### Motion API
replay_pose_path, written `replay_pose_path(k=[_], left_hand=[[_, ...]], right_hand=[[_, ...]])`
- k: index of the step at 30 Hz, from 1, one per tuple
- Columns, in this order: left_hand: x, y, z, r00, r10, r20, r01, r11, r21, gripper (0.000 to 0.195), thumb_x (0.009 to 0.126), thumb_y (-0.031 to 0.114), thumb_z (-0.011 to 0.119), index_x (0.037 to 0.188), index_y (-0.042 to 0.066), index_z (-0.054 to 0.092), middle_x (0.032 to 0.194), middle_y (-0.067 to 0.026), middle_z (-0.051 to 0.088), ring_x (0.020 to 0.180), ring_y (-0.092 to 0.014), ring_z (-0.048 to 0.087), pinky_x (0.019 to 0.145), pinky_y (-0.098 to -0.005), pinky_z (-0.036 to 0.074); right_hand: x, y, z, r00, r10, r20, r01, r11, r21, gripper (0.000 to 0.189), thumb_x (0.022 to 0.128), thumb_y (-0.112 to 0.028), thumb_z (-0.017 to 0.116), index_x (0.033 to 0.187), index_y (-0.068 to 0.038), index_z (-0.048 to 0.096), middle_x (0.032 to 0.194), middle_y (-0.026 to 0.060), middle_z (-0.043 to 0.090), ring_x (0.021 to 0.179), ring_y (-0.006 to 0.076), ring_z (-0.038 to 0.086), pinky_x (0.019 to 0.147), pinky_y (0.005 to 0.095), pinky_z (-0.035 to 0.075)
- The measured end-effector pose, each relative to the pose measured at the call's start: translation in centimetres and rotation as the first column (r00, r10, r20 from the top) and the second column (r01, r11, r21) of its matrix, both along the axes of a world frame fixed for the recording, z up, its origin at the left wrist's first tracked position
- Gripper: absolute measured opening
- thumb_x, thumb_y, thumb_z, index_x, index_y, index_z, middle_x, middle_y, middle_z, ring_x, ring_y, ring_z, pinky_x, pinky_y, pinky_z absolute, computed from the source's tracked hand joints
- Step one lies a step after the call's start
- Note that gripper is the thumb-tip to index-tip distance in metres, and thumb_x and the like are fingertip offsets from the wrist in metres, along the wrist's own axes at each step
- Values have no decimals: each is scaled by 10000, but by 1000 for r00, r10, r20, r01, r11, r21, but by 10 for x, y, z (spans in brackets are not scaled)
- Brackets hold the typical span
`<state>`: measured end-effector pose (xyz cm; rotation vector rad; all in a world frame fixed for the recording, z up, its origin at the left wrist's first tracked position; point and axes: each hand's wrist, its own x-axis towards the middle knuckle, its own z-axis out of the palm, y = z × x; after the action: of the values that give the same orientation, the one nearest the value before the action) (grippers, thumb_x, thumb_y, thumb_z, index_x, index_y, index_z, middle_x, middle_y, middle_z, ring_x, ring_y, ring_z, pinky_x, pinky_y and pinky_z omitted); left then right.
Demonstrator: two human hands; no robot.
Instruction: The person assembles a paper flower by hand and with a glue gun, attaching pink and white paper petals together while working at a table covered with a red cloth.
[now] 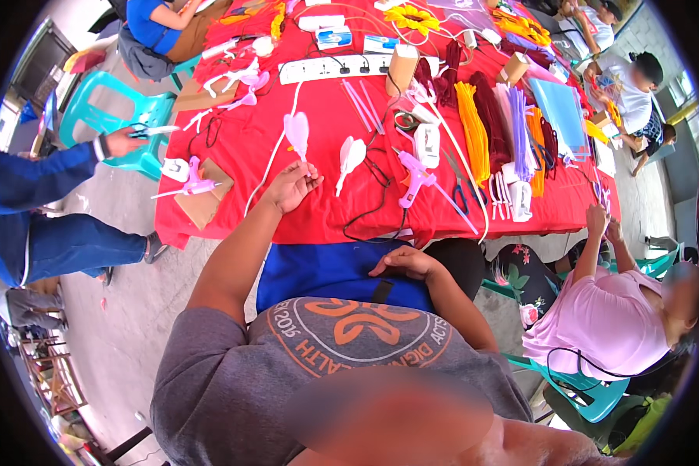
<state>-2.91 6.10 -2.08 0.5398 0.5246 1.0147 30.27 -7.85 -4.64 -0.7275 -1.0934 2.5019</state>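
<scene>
My left hand (294, 185) holds the thin stem of a pink petal-shaped craft piece (296, 133) upright over the red tablecloth (309, 224). A similar white piece (351, 158) lies on the cloth to the right of that hand. My right hand (406, 263) rests over the blue cloth on my lap, with nothing seen in it. In front of it on the table lies a pink glue gun (416, 179) with a glue stick sticking out. Scissors with dark blue handles (461, 195) lie to the right of the glue gun.
A white power strip (326, 69) and cords cross the table. Yellow pipe cleaner bundles (473, 131) lie to the right. Another pink glue gun (193, 179) sits on cardboard (207, 201) at the left. A person's hand (122, 143) holds scissors at the left; a person in pink (606, 320) sits at the right.
</scene>
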Motion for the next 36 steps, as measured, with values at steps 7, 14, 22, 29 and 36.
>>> replay_pose_path(k=[7, 14, 22, 29, 36], left_hand=[[0, 1, 3, 998, 14, 58, -10, 998, -62, 115, 916, 176, 546, 907, 82, 612, 796, 4, 590, 813, -134, 579, 911, -375, 467], [-1, 0, -1, 1000, 7, 7, -7, 1000, -7, 92, 910, 166, 559, 917, 89, 608, 772, 8, 589, 759, -120, 586, 905, -372, 471], [13, -4, 11, 983, 61, -173, -67, 997, -32, 81, 903, 162, 576, 912, 83, 586, 776, -18, 596, 759, -118, 588, 842, -343, 499], [43, -3, 29, 527, -87, -845, 50, 996, -71, 278, 875, 301, 601, 899, 29, 553, 802, -61, 606, 677, -133, 597, 605, -289, 529], [66, 19, 40, -64, -145, -987, 323, 933, -157, 516, 755, 491, 673, 816, -17, 599, 743, -148, 631, 665, -202, 635, 545, -333, 512]], right_hand=[[0, 0, -3, 1000, -3, 16, 2, 1000, 18, 351, 911, -251, 538, 981, 77, 644, 1064, 197, 635, 1068, 286, 583, 971, 369, 418], [-1, 0, -3, 999, -7, 36, 7, 1000, -11, 345, 911, -242, 536, 984, 78, 644, 1067, 193, 635, 1052, 273, 590, 966, 358, 421], [4, -1, -3, 998, -23, 63, 24, 1000, -11, 344, 914, -240, 532, 996, 76, 643, 1060, 185, 640, 1042, 263, 598, 950, 348, 436], [6, -4, 1, 996, -36, 81, 35, 999, 19, 334, 920, -237, 529, 1001, 65, 646, 1049, 165, 648, 1018, 240, 609, 921, 327, 456], [8, -4, 3, 994, -31, 104, 24, 997, 72, 322, 914, -235, 538, 999, 54, 652, 1029, 154, 655, 1008, 227, 609, 914, 311, 447]])
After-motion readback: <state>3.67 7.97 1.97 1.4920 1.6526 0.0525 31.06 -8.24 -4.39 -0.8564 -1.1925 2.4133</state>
